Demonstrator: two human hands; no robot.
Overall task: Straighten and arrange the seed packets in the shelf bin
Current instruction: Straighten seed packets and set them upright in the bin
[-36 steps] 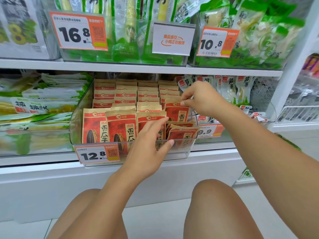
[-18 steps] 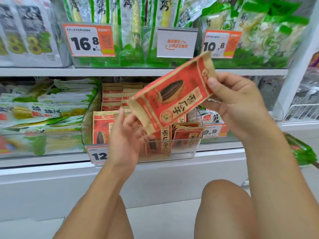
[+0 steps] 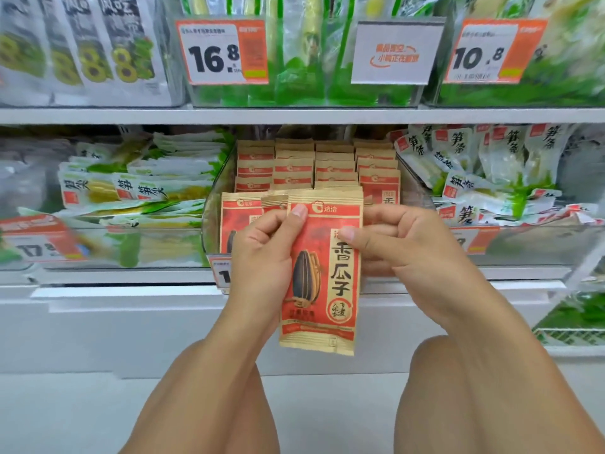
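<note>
Seed packet [image 3: 322, 273] upright at frame centre; we pinch it with left hand [image 3: 262, 257] and right hand [image 3: 402, 244], thumbs on its face.

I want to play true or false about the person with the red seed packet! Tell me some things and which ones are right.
1. Both hands hold one seed packet. True: the left hand and the right hand both grip it.
2. The held packet is upside down. False: it is upright, printed front facing the camera.
3. The bin still holds more red packets. True.
4. The orange price tag above reads 12.8. False: it reads 16.8.
</note>
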